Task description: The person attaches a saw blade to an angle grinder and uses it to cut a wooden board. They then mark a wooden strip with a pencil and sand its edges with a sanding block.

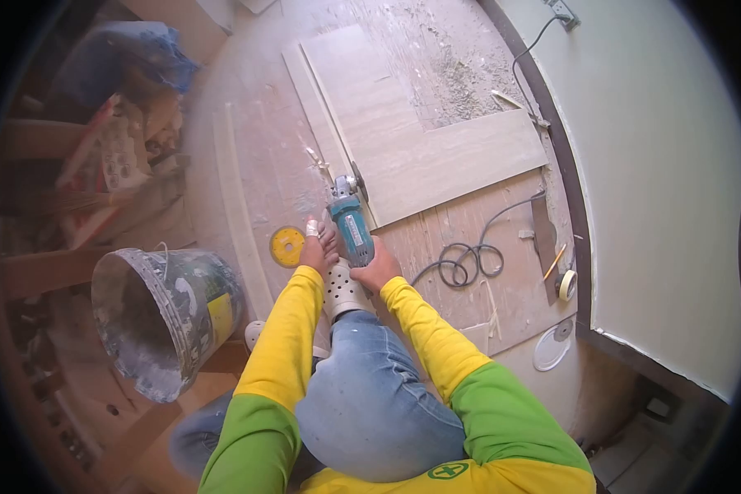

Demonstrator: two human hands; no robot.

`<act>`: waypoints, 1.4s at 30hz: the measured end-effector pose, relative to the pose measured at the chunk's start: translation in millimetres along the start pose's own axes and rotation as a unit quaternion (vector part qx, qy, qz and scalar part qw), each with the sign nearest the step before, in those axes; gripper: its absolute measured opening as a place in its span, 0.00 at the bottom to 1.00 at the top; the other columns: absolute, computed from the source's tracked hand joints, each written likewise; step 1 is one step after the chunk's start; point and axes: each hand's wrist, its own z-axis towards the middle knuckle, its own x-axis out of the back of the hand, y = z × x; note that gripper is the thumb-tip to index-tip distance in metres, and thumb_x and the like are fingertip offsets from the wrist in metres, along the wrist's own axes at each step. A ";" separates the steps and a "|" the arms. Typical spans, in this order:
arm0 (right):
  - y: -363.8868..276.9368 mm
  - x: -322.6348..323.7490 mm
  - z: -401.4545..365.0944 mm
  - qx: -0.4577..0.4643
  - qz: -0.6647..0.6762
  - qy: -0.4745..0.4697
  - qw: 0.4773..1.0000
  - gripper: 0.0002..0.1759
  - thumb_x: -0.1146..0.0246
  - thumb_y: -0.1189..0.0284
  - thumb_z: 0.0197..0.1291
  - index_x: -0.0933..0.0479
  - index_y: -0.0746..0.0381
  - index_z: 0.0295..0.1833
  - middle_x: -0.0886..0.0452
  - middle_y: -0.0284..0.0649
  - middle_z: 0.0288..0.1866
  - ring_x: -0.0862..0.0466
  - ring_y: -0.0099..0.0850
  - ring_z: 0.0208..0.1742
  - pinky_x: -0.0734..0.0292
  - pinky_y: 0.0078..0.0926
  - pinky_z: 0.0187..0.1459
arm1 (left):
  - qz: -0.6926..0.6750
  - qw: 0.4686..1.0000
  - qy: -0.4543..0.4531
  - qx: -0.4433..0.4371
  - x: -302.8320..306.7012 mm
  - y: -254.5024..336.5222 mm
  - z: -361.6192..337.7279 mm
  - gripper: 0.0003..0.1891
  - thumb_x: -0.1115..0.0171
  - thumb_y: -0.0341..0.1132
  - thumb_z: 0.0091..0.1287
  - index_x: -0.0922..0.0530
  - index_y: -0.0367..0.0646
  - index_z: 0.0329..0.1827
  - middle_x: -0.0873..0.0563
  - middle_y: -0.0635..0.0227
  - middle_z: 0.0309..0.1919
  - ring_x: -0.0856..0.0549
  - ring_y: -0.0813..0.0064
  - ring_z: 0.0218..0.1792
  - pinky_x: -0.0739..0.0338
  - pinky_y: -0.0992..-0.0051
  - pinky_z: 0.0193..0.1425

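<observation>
My right hand [379, 265] is closed around the rear of a teal angle grinder [353, 228]. My left hand [321, 249] is at the tool's left side with its fingers curled against it; one digit has a white wrapping. The grinder's disc [359, 181] stands on edge at a cut line in a large beige tile [445, 160]. A narrow strip [313, 95] lies along the tile's left side, with a gap between them. A yellow disc [287, 246] lies flat on the floor left of my left hand. My shoe [343, 288] is just below the grinder.
A paint-smeared bucket [169, 321] lies tipped at left, near cluttered boards and bags. A black cord [469, 262] coils at right; another runs to a wall outlet [563, 14]. A pencil [555, 261], a tape roll [567, 285] and a white ring [552, 349] lie near the wall.
</observation>
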 end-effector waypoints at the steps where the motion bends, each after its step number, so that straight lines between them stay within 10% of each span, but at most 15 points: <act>1: 0.7 0.5 -3.9 -0.003 -0.001 -0.006 1.000 0.43 0.29 0.63 0.37 0.33 0.61 0.64 0.21 0.55 0.52 0.20 0.51 0.55 0.25 0.40 0.58 | -0.019 0.998 -0.049 -0.021 -4.9 -2.3 6.9 0.41 0.61 0.70 0.70 0.37 0.45 0.74 0.27 0.58 0.68 0.27 0.59 0.65 0.35 0.59 0.69; 42: 18.9 6.9 -51.2 -0.068 -0.048 -0.039 0.996 0.46 0.30 0.60 0.40 0.40 0.54 0.68 0.20 0.60 0.53 0.21 0.59 0.55 0.25 0.46 0.58 | -0.175 0.982 -0.068 -0.010 -13.0 -32.6 17.5 0.50 0.57 0.73 0.66 0.49 0.37 0.75 0.24 0.48 0.59 0.25 0.53 0.59 0.35 0.56 0.67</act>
